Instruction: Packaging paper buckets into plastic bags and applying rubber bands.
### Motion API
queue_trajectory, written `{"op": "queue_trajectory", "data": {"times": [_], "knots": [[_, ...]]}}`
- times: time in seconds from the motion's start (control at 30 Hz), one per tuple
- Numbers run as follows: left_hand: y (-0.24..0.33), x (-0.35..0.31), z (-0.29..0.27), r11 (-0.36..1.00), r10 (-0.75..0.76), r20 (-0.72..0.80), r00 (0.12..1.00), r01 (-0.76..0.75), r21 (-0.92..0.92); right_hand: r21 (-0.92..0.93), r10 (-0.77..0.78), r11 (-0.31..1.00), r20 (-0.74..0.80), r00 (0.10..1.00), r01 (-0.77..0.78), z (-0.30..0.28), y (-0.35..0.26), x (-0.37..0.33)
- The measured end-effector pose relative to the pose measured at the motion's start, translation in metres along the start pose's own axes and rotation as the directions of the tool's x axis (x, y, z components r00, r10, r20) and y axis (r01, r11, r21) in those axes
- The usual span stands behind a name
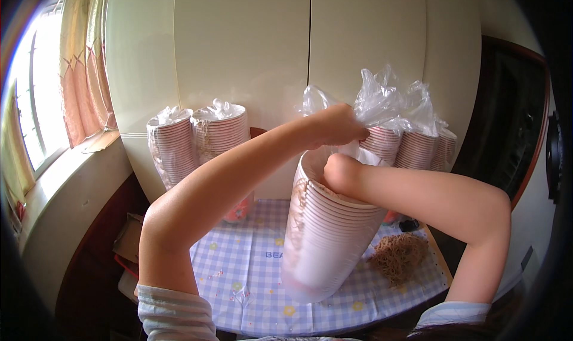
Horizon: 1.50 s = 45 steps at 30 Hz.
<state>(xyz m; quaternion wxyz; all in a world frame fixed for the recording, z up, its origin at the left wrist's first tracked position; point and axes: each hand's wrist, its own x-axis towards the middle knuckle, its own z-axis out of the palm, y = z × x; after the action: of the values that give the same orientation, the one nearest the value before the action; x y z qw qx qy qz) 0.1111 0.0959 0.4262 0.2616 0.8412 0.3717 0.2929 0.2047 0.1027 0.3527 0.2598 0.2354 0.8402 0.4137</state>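
A tall stack of white paper cups or tubs (325, 239), wrapped in a clear plastic sleeve, stands tilted in front of me on the table. My left hand (341, 126) is closed on the gathered clear plastic bag (382, 96) above the stack's far rim. Bent at the wrist, my right hand (341, 173) reaches down into the top cup, and its fingers are hidden inside. Brown strands show through the plastic on the stack's left side. To the right of the stack lies a loose heap of brown raffia-like string (399, 258).
Two bagged cup stacks (219, 132) stand at the back left, and several more (416, 150) at the back right. A blue checked cloth (239, 281) covers the table. Near the string is a small black object (409, 225). Pale cabinet doors (245, 48) rise behind.
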Motion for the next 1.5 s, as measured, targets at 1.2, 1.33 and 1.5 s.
{"op": "queue_trajectory", "data": {"times": [1.2, 1.33, 1.5], "knots": [[-0.002, -0.001, -0.030, 0.986, 0.034, -0.174, 0.984, -0.062, -0.153, 0.039, 0.101, 0.993, 0.153, 0.983, -0.108, -0.094, 0.041, -0.058], [-0.019, 0.011, -0.018, 0.989, 0.139, -0.195, 0.971, -0.145, -0.017, 0.518, 0.116, 0.835, 0.161, 0.980, -0.184, -0.105, 0.055, -0.057], [-0.039, 0.012, -0.013, 0.969, 0.113, -0.070, 0.991, -0.125, -0.214, 0.929, -0.082, 0.336, 0.192, 0.978, -0.154, -0.088, 0.067, -0.053]]}}
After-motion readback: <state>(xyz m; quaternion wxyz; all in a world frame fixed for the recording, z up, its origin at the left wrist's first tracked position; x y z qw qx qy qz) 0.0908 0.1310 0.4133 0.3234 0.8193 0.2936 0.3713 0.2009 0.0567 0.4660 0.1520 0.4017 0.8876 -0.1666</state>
